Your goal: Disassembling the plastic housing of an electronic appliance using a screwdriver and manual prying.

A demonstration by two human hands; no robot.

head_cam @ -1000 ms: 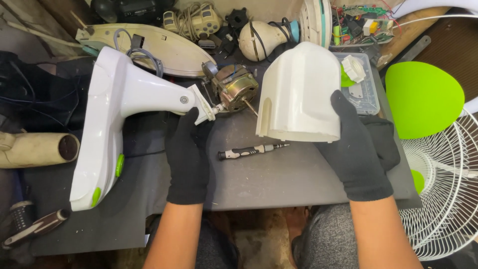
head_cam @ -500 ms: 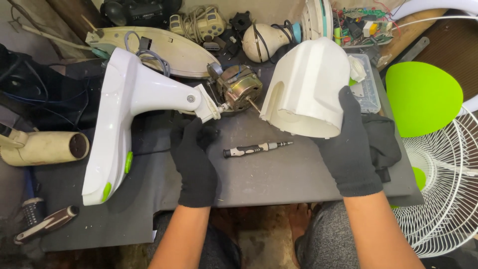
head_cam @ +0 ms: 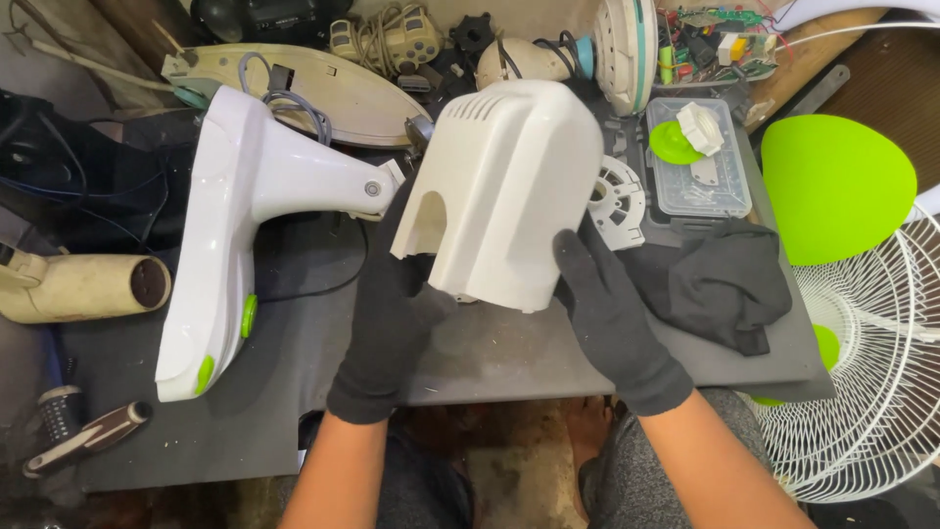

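Both gloved hands had closed on the white motor cover, whereas half a second before only the right hand gripped it and the left hand rested near the fan stand's neck. The cover had been carried leftward, so that it hid the bare motor and the small screwdriver that had lain on the surface. The left hand was curled around the cover's lower left edge by its arched cut-out, fingers partly hidden behind it; the right hand clasped the lower right edge, thumb across the front. The cover hung just above the dark surface, vents uppermost.

Left of the cover lay one white fan stand with two green buttons, its neck reaching toward the cover. Farther left of it sat one cream tube, and nearer the person one dark-handled tool. Right of the cover lay one black cloth, beyond that one clear parts box, and farther right one green blade and one white wire grille.
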